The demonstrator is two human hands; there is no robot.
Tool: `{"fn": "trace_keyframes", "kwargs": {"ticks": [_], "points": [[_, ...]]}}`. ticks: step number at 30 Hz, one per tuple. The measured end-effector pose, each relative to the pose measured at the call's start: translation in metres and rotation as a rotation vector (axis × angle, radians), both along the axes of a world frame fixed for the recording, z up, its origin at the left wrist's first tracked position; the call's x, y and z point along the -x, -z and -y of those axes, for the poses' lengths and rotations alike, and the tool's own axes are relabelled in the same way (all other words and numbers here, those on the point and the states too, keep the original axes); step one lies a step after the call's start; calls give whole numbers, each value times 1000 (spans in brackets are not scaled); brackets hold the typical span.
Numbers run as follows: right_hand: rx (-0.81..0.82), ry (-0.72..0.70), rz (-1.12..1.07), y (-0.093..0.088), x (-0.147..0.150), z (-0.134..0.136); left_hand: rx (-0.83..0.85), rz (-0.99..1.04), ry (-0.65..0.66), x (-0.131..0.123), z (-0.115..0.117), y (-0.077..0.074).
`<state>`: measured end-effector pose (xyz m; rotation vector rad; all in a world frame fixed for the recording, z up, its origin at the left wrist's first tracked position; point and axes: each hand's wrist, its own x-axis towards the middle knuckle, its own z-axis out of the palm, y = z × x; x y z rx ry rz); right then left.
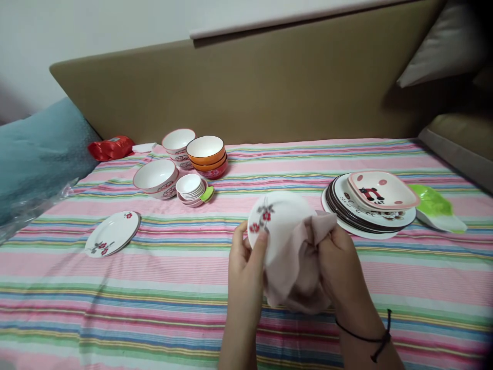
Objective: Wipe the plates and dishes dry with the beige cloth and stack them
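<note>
A white plate with red flowers and grey leaves point(280, 216) is held up in the middle of the head view. My left hand point(248, 259) grips its left edge, thumb on the front. My right hand point(341, 262) is closed on a pinkish-beige cloth point(298, 267), which lies against the plate's right part and hangs below it. The fingertips of my right hand are hidden by the cloth. Left of my hands, similar flowered plates point(115, 232) lie stacked on the striped cloth point(162, 277).
At the back left stand white bowls point(156, 177), orange bowls point(207, 151) and small white dishes point(189, 186). A plate stack point(341, 205) topped by a pink-rimmed cat dish point(381, 190) sits right, beside a green leaf-shaped dish point(437, 205). A red bundle point(111, 148) lies far left.
</note>
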<state>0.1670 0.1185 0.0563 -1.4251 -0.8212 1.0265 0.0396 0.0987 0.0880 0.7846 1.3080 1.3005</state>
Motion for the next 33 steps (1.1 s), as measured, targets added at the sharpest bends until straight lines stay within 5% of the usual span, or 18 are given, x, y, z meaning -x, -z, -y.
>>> {"fn": "trace_keyframes", "kwargs": {"ticks": [5, 10, 14, 22, 26, 33], "points": [[-57, -134, -82, 1, 8, -4, -148, -134, -73, 1, -4, 12], [30, -86, 252, -7, -8, -3, -39, -24, 187, 17, -2, 1], [66, -216, 303, -6, -21, -2, 39, -27, 329, 21, -2, -6], [-114, -4, -247, -2, 5, -8, -30, -39, 24, -5, -7, 10], [-58, -48, -33, -9, 4, -10, 32, -193, -73, 0, -12, 19], [1, -2, 307, -20, -19, -1, 81, -293, 319, 25, -11, 9]]}}
